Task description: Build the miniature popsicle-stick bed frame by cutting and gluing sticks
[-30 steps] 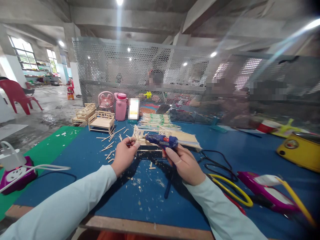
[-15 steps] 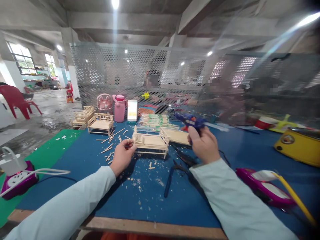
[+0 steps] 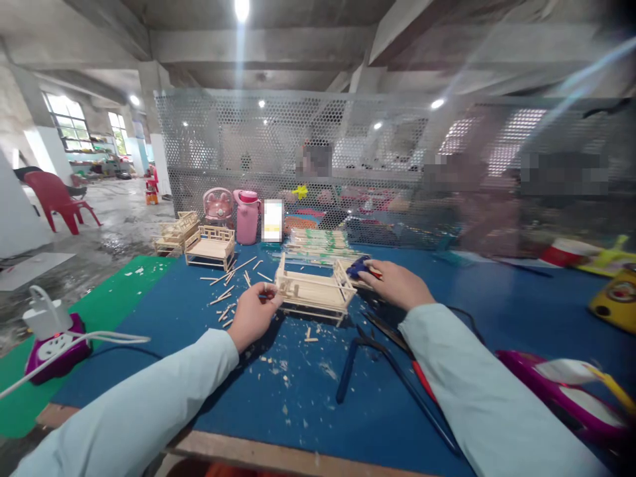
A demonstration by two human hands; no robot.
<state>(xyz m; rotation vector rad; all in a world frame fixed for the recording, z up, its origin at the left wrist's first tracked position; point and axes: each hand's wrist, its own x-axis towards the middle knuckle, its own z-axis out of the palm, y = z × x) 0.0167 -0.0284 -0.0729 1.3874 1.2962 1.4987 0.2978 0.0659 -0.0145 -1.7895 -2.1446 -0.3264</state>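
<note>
My left hand (image 3: 254,313) is closed, its thumb and fingers pinching the left end of a miniature wooden bed (image 3: 318,290) made of thin sticks. In my right hand (image 3: 400,283) is a blue glue gun (image 3: 358,267), partly covered by the fingers. The gun is beside the bed's right end; whether its nozzle touches the frame I cannot tell. Long-handled pliers (image 3: 350,368) lie open on the blue mat (image 3: 248,411), just in front of my right forearm. Short cut sticks (image 3: 223,295) are scattered to the left of the bed.
Two similar little wooden pieces (image 3: 211,246) stand at the back left. Behind the bed lie bundled sticks (image 3: 318,244), near a pink flask (image 3: 247,218). A perforated metal screen (image 3: 278,146) rises at the back. Power strips (image 3: 54,348) sit at left and right (image 3: 561,391).
My right hand has lowered the glue gun and brought it left, to the bed's right end. My left hand still pinches the bed. The whole view has shifted slightly.
</note>
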